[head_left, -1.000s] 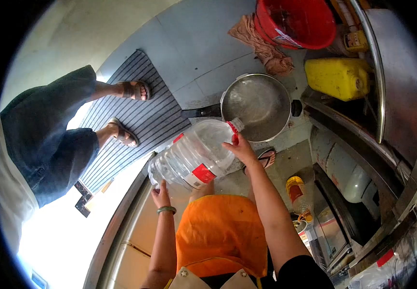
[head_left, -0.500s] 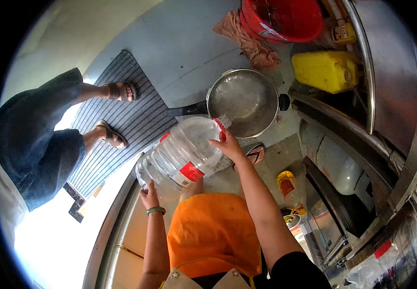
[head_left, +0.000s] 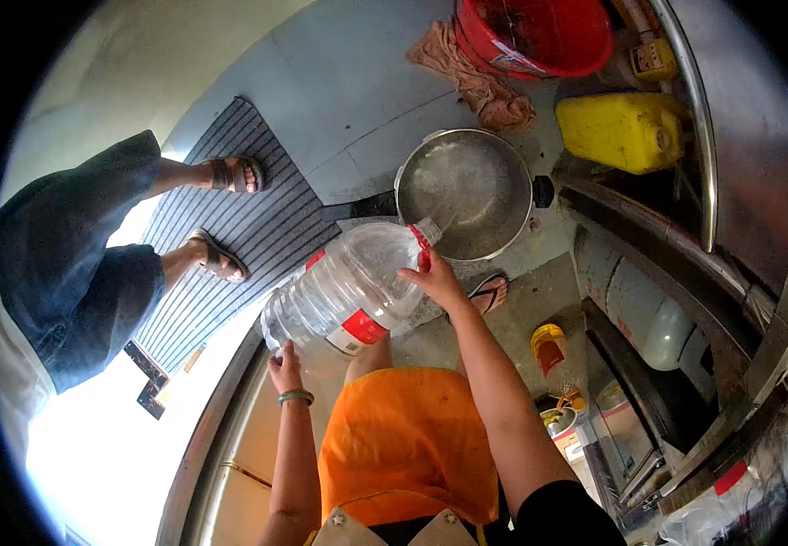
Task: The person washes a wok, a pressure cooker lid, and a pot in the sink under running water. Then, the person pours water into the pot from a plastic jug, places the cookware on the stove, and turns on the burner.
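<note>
Both my hands hold a large clear plastic water bottle (head_left: 344, 287), tilted over the floor with its neck toward the upper right. My right hand (head_left: 437, 280) is closed on the red handle (head_left: 423, 247) at the neck. At the lower left, my left hand (head_left: 287, 369) grips the edge of the bottle's base. The bottle's mouth is over the near rim of a metal pressure cooker pot (head_left: 467, 187) on the floor. This pot is lidless, with a long black handle (head_left: 365, 207). A faint pale streak shows near the mouth; I cannot tell whether it is pouring water.
Another person in sandals (head_left: 221, 255) stands on a striped mat (head_left: 230, 173) at left. A red bucket (head_left: 540, 45), a brown cloth (head_left: 480, 82) and a yellow jerrycan (head_left: 621, 132) are beyond the pot. Right are a metal frame (head_left: 667, 246) and an oil bottle (head_left: 553, 359).
The whole view has shifted slightly. The bottle stays in both hands at nearly the same tilt over the pot.
</note>
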Tool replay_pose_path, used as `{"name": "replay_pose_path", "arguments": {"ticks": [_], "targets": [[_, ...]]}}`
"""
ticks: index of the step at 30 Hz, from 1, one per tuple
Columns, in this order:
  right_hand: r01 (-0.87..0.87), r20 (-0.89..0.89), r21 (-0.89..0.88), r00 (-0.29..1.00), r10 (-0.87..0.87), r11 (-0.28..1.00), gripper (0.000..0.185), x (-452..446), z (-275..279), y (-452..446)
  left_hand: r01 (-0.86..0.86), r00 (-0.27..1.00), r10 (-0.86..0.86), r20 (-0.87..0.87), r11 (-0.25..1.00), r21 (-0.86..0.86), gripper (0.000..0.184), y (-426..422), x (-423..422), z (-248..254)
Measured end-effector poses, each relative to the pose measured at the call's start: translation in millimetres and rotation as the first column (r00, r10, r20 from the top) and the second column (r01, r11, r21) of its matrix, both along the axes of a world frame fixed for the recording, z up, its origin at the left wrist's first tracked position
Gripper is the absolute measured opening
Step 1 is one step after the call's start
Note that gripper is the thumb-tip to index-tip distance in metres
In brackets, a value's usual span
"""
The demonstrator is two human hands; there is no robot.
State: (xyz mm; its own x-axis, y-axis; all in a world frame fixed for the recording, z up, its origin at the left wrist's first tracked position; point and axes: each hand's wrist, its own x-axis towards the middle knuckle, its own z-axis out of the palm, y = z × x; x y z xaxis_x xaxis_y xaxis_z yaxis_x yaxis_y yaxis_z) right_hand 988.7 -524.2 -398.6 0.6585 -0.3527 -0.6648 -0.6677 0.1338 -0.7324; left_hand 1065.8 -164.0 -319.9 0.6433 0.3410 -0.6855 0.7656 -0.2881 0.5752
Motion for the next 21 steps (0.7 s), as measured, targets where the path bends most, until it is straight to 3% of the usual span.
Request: {"name": "replay_pose_path", "arguments": {"ticks": [2,5,8,9,11,12,14,15,16,19,21], "targets": [[-0.018,-0.019,-0.016,1.0,0.018,1.0,0.048,0.9,2.0,2.2,0.014,1.0,-0.014,-0.006,1.0,-0.006,0.038,3.5,-0.6,-3.2],[-0.073,-0.042,-0.038,0.997,0.072,0.997,0.045,2.5,23.4,4.3,-0.165,0.986,0.164,-0.025,0.982,-0.091,0.041,11.1,5.3,-21.8],[-0.153,-0.001,-0.121,0.988,0.154,0.981,0.04,-10.0,52.2,13.5,-0.268,0.958,0.266,-0.107,0.963,-0.008,0.044,15.1,18.6,-56.6],[-0.196,0.002,-0.169,0.98,0.199,0.966,0.038,-11.4,84.0,11.3,-0.239,0.968,0.228,-0.106,0.965,-0.107,0.054,15.2,17.7,-69.5],[-0.288,0.036,-0.468,0.938,0.344,0.835,0.035,-17.2,145.1,6.4,-0.301,0.939,0.26,-0.225,0.938,-0.171,0.061,19.5,14.3,-85.2],[-0.319,0.034,-0.461,0.926,0.376,0.828,0.034,-18.5,180.8,-2.2,-0.383,0.918,0.352,-0.184,0.907,-0.174,0.054,-16.9,19.5,-78.3],[-0.303,-0.019,-0.248,0.951,0.308,0.92,0.034,-40.5,242.2,-18.4,-0.261,0.945,0.155,-0.289,0.889,-0.376,0.068,-3.8,19.1,-98.9],[-0.295,-0.074,-0.106,0.955,0.288,0.95,0.034,-57.5,265.0,-25.4,-0.245,0.961,0.168,-0.218,0.881,-0.404,0.076,-0.3,12.0,-126.5],[-0.271,-0.14,0.027,0.952,0.273,0.962,0.035,-74.4,287.7,-32.5,-0.239,0.946,0.107,-0.307,0.87,-0.432,0.076,-14.1,16.4,-127.8],[-0.358,-0.236,0.361,0.858,0.456,0.861,0.036,-125.0,342.6,-35.7,-0.187,0.863,-0.118,-0.492,0.829,-0.527,0.074,-75.0,18.8,-113.3],[-0.151,-0.328,0.412,0.895,0.301,0.899,0.032,-143.9,371.0,-23.6,0.004,0.86,-0.283,-0.425,0.835,-0.55,0.072,-110.2,9.2,-110.8]]}}
